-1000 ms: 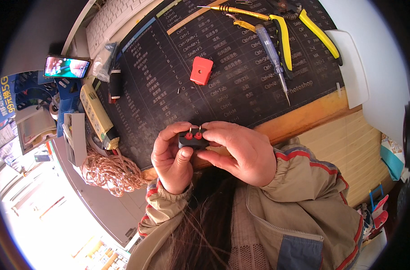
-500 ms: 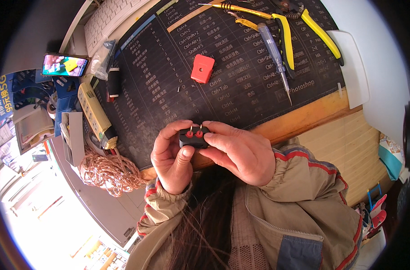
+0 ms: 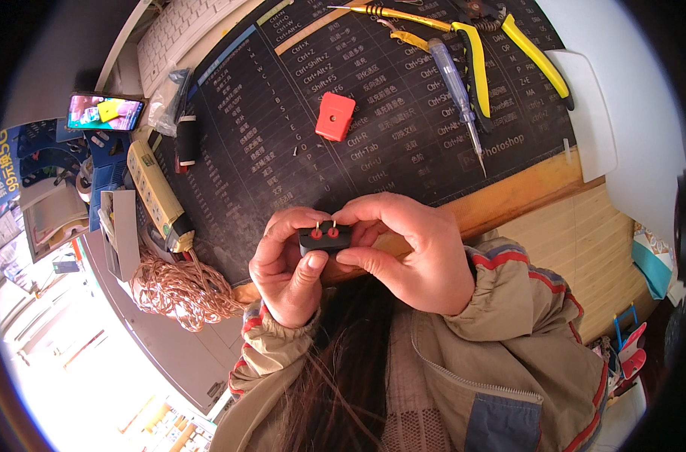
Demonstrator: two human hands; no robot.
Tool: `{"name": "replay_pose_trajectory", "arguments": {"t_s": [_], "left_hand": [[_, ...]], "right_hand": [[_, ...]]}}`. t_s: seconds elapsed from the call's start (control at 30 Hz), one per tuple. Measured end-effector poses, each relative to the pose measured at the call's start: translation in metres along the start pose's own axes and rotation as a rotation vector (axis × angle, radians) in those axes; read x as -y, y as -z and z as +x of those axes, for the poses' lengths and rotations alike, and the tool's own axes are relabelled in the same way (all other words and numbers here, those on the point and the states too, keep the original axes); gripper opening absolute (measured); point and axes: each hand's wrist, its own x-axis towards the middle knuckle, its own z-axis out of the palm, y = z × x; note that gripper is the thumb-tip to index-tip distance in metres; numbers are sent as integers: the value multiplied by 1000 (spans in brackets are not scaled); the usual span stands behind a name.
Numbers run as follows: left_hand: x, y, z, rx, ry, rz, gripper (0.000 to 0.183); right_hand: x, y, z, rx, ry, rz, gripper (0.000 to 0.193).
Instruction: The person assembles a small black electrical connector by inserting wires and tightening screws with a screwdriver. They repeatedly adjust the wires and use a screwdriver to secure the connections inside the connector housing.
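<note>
Both my hands hold a small black plug body (image 3: pixel 324 239) with two red round inserts and two metal prongs on top. My left hand (image 3: pixel 289 265) grips it from the left, thumb pressed on its lower left corner. My right hand (image 3: pixel 407 248) grips it from the right, fingers curled over its top. The plug is held just above the near edge of a black desk mat (image 3: pixel 373 128). A red plastic cover piece (image 3: pixel 335 116) lies on the mat, farther away. A screwdriver with a clear handle (image 3: pixel 457 92) lies to the right of it.
Yellow-handled pliers (image 3: pixel 478 53) lie at the mat's far edge. A yellowish power strip (image 3: pixel 156 192), a coil of copper wire (image 3: pixel 179 286), a black tape roll (image 3: pixel 186 140) and a phone with a lit screen (image 3: pixel 105 111) are on the left. A white keyboard (image 3: pixel 185 34) sits far left.
The hands stay in nearly the same place. My fingers have shifted slightly on the plug, so its two red inserts and prongs show more plainly.
</note>
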Motion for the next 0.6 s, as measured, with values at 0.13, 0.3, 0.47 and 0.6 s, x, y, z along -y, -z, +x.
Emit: {"name": "replay_pose_trajectory", "arguments": {"t_s": [0.13,0.3,0.47,0.6], "left_hand": [[-2,0,-4,-4,23,22,35],[1,0,-5,-27,13,15,32],[-11,0,4,-12,163,-27,30],[-33,9,23,98,383,1,38]], "right_hand": [[0,-2,-1,-15,0,13,31],[4,3,2,36,-40,26,30],[5,14,13,110,3,-45,29],[5,9,13,116,-106,-74,27]]}}
